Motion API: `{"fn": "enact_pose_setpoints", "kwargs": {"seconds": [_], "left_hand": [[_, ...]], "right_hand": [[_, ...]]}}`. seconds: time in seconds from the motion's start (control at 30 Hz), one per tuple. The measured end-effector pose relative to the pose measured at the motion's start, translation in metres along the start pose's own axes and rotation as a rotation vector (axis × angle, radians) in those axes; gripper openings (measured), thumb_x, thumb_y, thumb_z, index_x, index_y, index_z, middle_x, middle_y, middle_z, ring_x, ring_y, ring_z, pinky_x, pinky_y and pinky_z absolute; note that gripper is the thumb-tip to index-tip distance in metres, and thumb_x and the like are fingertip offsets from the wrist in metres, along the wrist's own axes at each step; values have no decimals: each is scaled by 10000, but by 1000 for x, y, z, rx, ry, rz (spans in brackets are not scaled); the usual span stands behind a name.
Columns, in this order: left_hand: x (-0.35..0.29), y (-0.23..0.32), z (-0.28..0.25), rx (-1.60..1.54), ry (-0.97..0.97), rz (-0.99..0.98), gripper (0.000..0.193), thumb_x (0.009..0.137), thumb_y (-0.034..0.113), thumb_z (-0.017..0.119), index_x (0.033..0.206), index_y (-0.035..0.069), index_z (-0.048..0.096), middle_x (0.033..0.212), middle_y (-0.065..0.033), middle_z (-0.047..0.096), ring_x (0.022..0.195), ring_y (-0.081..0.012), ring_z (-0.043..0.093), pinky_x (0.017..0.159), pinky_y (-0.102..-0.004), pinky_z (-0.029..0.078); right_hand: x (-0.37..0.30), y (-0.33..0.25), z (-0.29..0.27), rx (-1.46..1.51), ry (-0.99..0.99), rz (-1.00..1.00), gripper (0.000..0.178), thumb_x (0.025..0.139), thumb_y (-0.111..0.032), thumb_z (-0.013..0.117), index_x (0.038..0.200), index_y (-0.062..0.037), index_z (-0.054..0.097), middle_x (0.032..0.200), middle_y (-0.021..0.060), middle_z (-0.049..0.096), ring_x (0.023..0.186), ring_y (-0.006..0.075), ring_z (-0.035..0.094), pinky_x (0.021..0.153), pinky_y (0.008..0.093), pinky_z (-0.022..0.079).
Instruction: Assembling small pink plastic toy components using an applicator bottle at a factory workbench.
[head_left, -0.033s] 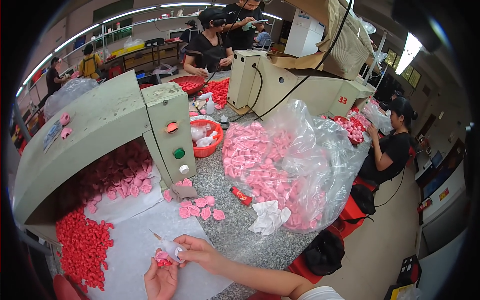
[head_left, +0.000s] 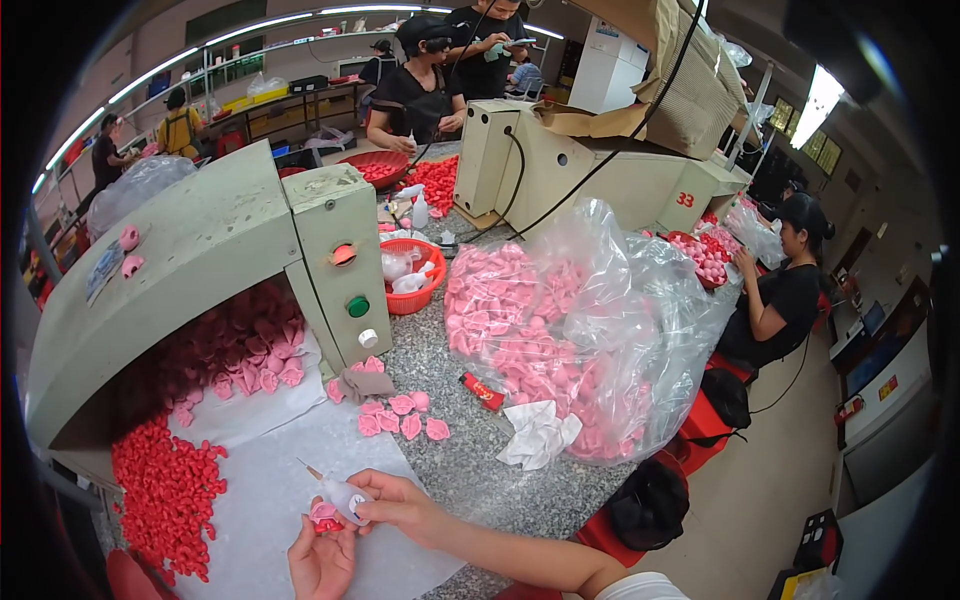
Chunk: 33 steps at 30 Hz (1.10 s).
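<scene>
Over the white paper sheet [head_left: 290, 480] at the table's near side, my right hand [head_left: 400, 508] grips a small translucent squeeze bottle [head_left: 342, 494] with a thin needle tip pointing up and left. Just below it, my left hand [head_left: 322, 565] pinches a small pink molded piece [head_left: 322, 511] with red showing beneath it. The bottle's body partly covers that piece, and its needle is apart from it. Several loose pink pieces [head_left: 410, 427] lie beyond the sheet on the granite tabletop. To the left, a heap of small red pieces [head_left: 170, 490] covers part of the paper.
A grey-green arched machine [head_left: 180, 240] stands at left, with pink pieces under its hood. A large clear bag of pink pieces [head_left: 530, 330], a crumpled tissue [head_left: 540, 436], a red packet [head_left: 482, 391] and a red basket [head_left: 418, 296] sit ahead. Co-workers [head_left: 790, 275] sit around.
</scene>
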<state>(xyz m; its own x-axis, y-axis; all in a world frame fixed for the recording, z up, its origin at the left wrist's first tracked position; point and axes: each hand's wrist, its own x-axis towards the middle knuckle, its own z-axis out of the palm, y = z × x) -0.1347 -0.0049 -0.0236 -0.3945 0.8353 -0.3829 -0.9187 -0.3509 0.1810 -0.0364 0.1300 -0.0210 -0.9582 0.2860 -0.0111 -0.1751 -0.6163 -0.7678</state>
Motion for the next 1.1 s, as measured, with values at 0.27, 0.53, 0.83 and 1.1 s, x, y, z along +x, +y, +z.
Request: {"fn": "enact_pose_setpoints", "kwargs": {"seconds": [0.27, 0.53, 0.83, 1.1], "left_hand": [[1, 1, -1, -5, -39, -9, 282, 877, 231, 445, 1091, 51, 482, 1053, -131, 537, 966, -264, 545, 816, -350, 491], [0, 0, 3, -3, 8, 8, 279, 872, 224, 457, 1084, 44, 482, 1048, -129, 539, 962, -261, 548, 809, -342, 494], [2, -1, 1, 50, -5, 11, 281, 875, 226, 452, 1089, 47, 481, 1058, -118, 537, 969, -246, 543, 804, -330, 494], [3, 8, -12, 18, -101, -48, 273, 874, 188, 443, 1082, 15, 478, 1018, -110, 544, 971, -233, 510, 872, -348, 417]], "right_hand": [[0, 0, 1, 5, -2, 8, 324, 803, -211, 556, 1069, -49, 466, 864, 2, 553, 738, 48, 503, 643, 189, 417], [0, 2, -1, 11, -10, 6, 328, 802, -208, 555, 1074, -49, 463, 879, 2, 549, 761, 50, 502, 647, 190, 419], [-1, -2, -1, 11, -5, 10, 330, 798, -201, 554, 1076, -50, 459, 912, 4, 548, 785, 53, 506, 650, 196, 418], [3, -1, 3, -9, -45, 24, 319, 804, -232, 534, 1063, -66, 449, 848, -26, 558, 720, 39, 500, 611, 184, 401]]}}
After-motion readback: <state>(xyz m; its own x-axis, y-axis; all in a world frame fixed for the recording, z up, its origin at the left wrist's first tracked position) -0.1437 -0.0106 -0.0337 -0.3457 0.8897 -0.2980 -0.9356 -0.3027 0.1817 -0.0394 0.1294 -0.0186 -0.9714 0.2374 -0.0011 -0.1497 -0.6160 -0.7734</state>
